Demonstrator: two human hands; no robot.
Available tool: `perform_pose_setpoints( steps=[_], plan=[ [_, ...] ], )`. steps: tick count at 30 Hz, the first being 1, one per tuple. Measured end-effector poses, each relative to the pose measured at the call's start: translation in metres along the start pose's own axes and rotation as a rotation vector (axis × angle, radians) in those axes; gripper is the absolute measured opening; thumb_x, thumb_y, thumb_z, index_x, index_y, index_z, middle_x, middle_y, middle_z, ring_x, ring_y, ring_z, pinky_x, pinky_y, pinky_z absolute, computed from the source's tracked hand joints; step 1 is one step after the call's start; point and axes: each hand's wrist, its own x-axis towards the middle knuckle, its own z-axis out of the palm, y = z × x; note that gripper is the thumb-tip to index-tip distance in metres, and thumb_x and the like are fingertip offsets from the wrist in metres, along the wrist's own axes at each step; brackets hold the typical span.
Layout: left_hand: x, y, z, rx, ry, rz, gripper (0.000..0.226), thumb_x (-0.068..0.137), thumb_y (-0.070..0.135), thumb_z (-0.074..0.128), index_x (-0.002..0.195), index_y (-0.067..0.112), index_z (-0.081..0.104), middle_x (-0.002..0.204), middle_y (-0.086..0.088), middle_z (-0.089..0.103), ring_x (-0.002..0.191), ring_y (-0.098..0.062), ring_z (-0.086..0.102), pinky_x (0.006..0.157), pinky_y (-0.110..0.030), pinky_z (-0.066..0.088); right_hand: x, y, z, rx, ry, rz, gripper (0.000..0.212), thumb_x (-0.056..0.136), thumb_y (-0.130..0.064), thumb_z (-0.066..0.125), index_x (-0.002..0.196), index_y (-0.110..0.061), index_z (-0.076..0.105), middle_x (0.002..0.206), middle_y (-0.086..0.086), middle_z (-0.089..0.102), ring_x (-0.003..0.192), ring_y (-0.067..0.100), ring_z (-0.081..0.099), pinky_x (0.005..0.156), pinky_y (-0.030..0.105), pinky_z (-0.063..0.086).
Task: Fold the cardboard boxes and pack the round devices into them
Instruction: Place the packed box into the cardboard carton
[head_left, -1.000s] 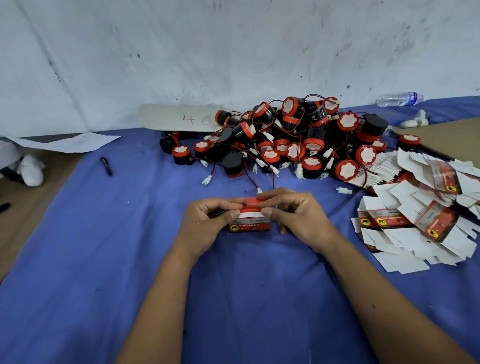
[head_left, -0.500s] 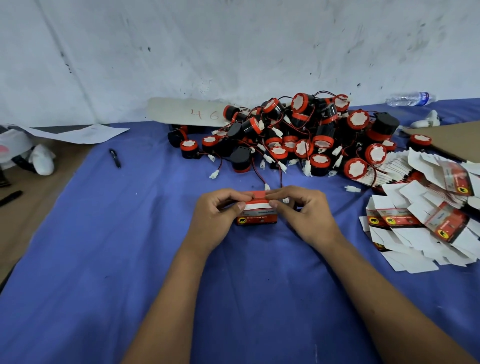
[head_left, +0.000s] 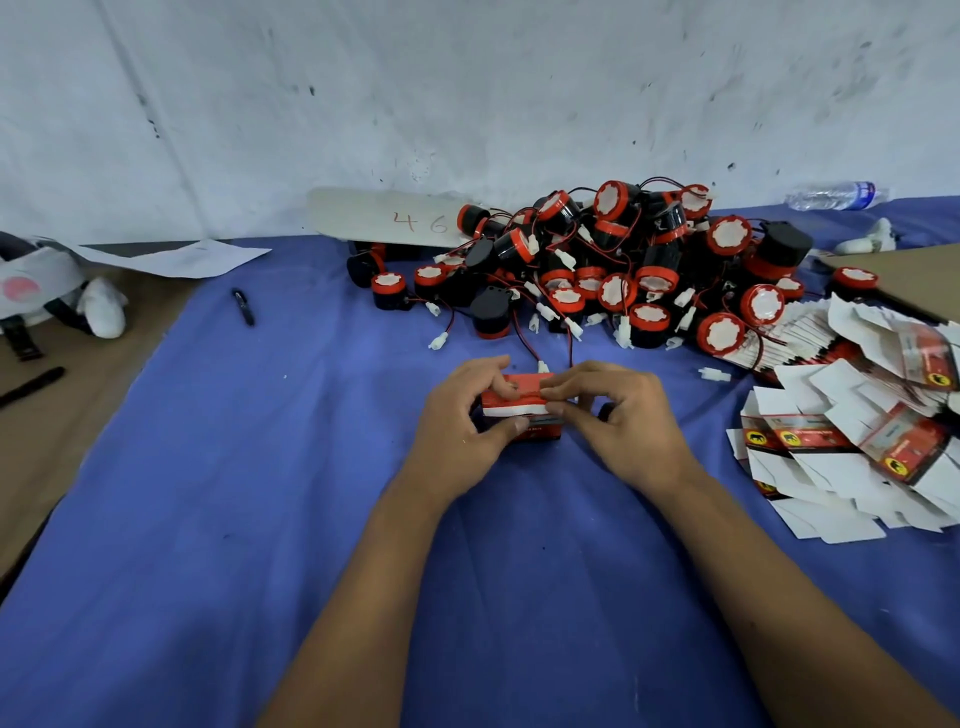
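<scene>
A small red, white and black cardboard box (head_left: 519, 410) stands on the blue cloth (head_left: 260, 493) at the centre. My left hand (head_left: 462, 421) grips its left side, thumb at the front and fingers over the top. My right hand (head_left: 623, 415) holds its right side, its fingertips pinching the top flap. Behind them lies a heap of round black-and-red devices (head_left: 613, 265) with red wires and white plugs. Flat unfolded boxes (head_left: 852, 436) are piled at the right.
A black pen (head_left: 243, 306) lies on the cloth at the left. A white board marked 46 (head_left: 384, 218) leans at the wall. A plastic bottle (head_left: 831, 195) lies far right, beside a brown cardboard sheet (head_left: 914, 275). Paper (head_left: 176, 257) and a grey headset (head_left: 36, 283) sit far left.
Both hands stay on the box at the centre. The right fingertips have moved onto the top flap, and the left fingers have come over the top.
</scene>
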Motion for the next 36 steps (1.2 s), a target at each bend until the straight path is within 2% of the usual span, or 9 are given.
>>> perform_pose_setpoints(
  steps=[6, 12, 16, 19, 21, 24, 27, 32, 36],
  plan=[
    [0.001, 0.005, 0.008, -0.013, -0.071, -0.062, 0.054, 0.082, 0.016, 0.087, 0.130, 0.018, 0.064, 0.134, 0.007, 0.061, 0.122, -0.007, 0.058, 0.100, -0.018, 0.046, 0.001, -0.003, -0.003, 0.024, -0.109, -0.013, 0.009, 0.085, -0.005, 0.080, 0.085, -0.013, 0.076, 0.112, -0.009, 0.070, 0.118, 0.014, 0.057, 0.086, 0.025, 0.050],
    [0.004, 0.001, -0.010, -0.198, -0.134, -0.227, 0.041, 0.094, 0.008, 0.074, 0.133, 0.014, 0.061, 0.132, 0.004, 0.066, 0.120, -0.007, 0.063, 0.101, -0.028, 0.053, 0.002, -0.004, 0.005, 0.036, -0.131, -0.077, 0.011, 0.091, -0.004, 0.073, 0.098, -0.011, 0.069, 0.114, 0.000, 0.069, 0.109, 0.016, 0.065, 0.091, 0.041, 0.055],
    [0.003, 0.001, -0.013, -0.297, -0.056, -0.265, 0.035, 0.096, 0.005, 0.071, 0.129, 0.012, 0.063, 0.123, 0.000, 0.072, 0.117, -0.010, 0.067, 0.102, -0.031, 0.055, 0.002, -0.004, 0.006, 0.052, -0.165, -0.084, 0.030, 0.097, -0.001, 0.064, 0.120, -0.017, 0.074, 0.122, -0.001, 0.065, 0.119, 0.013, 0.061, 0.095, 0.030, 0.055],
    [0.005, 0.010, 0.001, -0.366, 0.145, -0.258, 0.033, 0.097, 0.012, 0.072, 0.128, 0.017, 0.062, 0.121, 0.006, 0.071, 0.115, -0.006, 0.066, 0.095, -0.025, 0.055, 0.001, -0.010, 0.010, 0.156, -0.062, 0.018, 0.035, 0.099, -0.004, 0.062, 0.125, -0.026, 0.072, 0.120, -0.008, 0.065, 0.115, 0.010, 0.063, 0.090, 0.021, 0.054],
    [0.006, 0.015, 0.010, -0.318, 0.228, -0.214, 0.040, 0.094, 0.013, 0.075, 0.131, 0.018, 0.060, 0.127, 0.006, 0.067, 0.119, -0.006, 0.063, 0.096, -0.025, 0.055, -0.001, -0.015, 0.016, 0.226, 0.018, 0.103, 0.038, 0.100, -0.005, 0.060, 0.125, -0.031, 0.071, 0.118, -0.013, 0.066, 0.111, 0.007, 0.063, 0.087, 0.017, 0.051],
    [0.003, 0.014, 0.020, -0.158, 0.101, -0.142, 0.069, 0.083, 0.011, 0.085, 0.142, 0.015, 0.050, 0.138, 0.000, 0.058, 0.129, -0.014, 0.057, 0.104, -0.038, 0.054, 0.001, -0.019, 0.020, 0.328, 0.124, 0.200, 0.041, 0.101, -0.003, 0.058, 0.131, -0.029, 0.067, 0.123, -0.006, 0.065, 0.110, 0.008, 0.064, 0.089, 0.025, 0.055],
    [0.002, 0.015, 0.026, 0.023, 0.060, -0.127, 0.093, 0.074, 0.022, 0.092, 0.151, 0.017, 0.040, 0.144, 0.001, 0.049, 0.131, -0.012, 0.052, 0.105, -0.035, 0.052, 0.000, -0.019, 0.017, 0.361, 0.059, 0.255, 0.053, 0.102, -0.009, 0.059, 0.145, -0.039, 0.053, 0.125, -0.001, 0.056, 0.110, 0.006, 0.061, 0.082, 0.021, 0.056],
    [0.002, 0.015, 0.021, 0.127, 0.101, -0.011, 0.081, 0.073, 0.020, 0.089, 0.144, 0.021, 0.050, 0.134, 0.005, 0.054, 0.117, -0.003, 0.053, 0.093, -0.014, 0.048, 0.002, -0.021, 0.017, 0.309, -0.002, 0.206, 0.052, 0.098, -0.005, 0.058, 0.134, -0.042, 0.062, 0.119, 0.002, 0.051, 0.105, 0.001, 0.058, 0.078, 0.011, 0.051],
    [0.002, 0.020, 0.020, 0.129, 0.064, 0.062, 0.074, 0.074, 0.015, 0.087, 0.141, 0.020, 0.055, 0.131, 0.004, 0.058, 0.112, -0.004, 0.057, 0.091, -0.019, 0.052, 0.001, -0.021, 0.017, 0.380, 0.098, 0.174, 0.031, 0.098, -0.008, 0.066, 0.122, -0.026, 0.070, 0.126, 0.002, 0.060, 0.112, 0.004, 0.062, 0.083, 0.016, 0.053]
  ],
)
